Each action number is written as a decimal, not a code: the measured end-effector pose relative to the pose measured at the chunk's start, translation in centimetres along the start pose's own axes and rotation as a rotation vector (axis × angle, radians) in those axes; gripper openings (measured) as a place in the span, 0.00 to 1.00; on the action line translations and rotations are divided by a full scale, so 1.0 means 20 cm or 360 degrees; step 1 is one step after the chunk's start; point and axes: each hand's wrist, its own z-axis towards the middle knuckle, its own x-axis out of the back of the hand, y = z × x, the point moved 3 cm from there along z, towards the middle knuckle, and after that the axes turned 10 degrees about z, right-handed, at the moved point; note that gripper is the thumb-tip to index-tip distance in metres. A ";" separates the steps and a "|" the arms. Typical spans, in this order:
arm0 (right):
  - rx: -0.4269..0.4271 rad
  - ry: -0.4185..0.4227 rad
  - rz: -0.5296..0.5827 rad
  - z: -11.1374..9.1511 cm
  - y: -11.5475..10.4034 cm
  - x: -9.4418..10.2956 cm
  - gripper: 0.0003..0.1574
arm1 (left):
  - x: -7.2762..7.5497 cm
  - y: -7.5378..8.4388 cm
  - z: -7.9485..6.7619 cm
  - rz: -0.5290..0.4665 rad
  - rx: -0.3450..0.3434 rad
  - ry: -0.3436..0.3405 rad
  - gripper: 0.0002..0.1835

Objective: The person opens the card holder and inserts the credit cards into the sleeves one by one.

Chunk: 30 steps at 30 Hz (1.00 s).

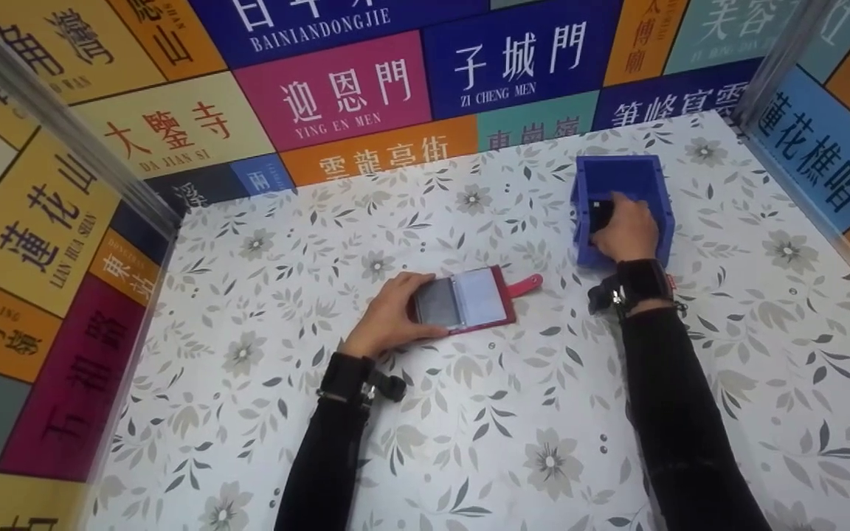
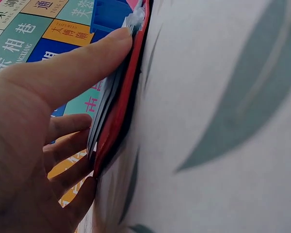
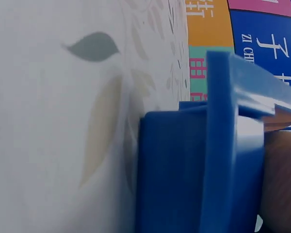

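Observation:
A red card holder (image 1: 511,304) lies opened out on the patterned table, its clear sleeves showing and its strap with a snap pointing right. My left hand (image 1: 393,313) grips its left end, thumb along the near edge and fingers at the far edge. In the left wrist view the thumb rests on the stacked sleeves (image 2: 108,104) beside the red cover (image 2: 120,119). My right hand (image 1: 629,227) reaches down into a blue plastic bin (image 1: 620,168) and pinches a small flat black card-like piece (image 1: 601,214). In the right wrist view the bin's wall (image 3: 172,170) hides most of that hand.
The table (image 1: 425,428) has a white cloth with grey leaves and flowers. Colourful panels with Chinese lettering (image 1: 351,96) stand along the back and both sides. The bin stands at the far right, close to the back panel.

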 end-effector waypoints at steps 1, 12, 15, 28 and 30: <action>-0.0013 0.0016 0.0016 0.00 0.00 0.00 0.52 | 0.00 0.00 0.00 0.0004 0.0002 -0.0001 0.52; 0.0080 0.0198 0.0066 -0.03 -0.03 -0.02 0.37 | 0.00 0.00 0.01 0.0009 0.0011 -0.0012 0.52; 0.0090 0.0176 0.0101 -0.03 -0.03 -0.01 0.25 | 0.00 0.00 0.01 -0.0001 0.0006 -0.0011 0.52; -0.0048 0.0110 0.1023 -0.05 -0.11 0.13 0.31 | -0.01 -0.01 0.00 0.0019 -0.0033 0.0002 0.51; -0.0023 0.0023 0.1391 -0.07 -0.15 0.13 0.27 | -0.01 -0.01 0.00 0.0017 -0.0031 -0.0002 0.51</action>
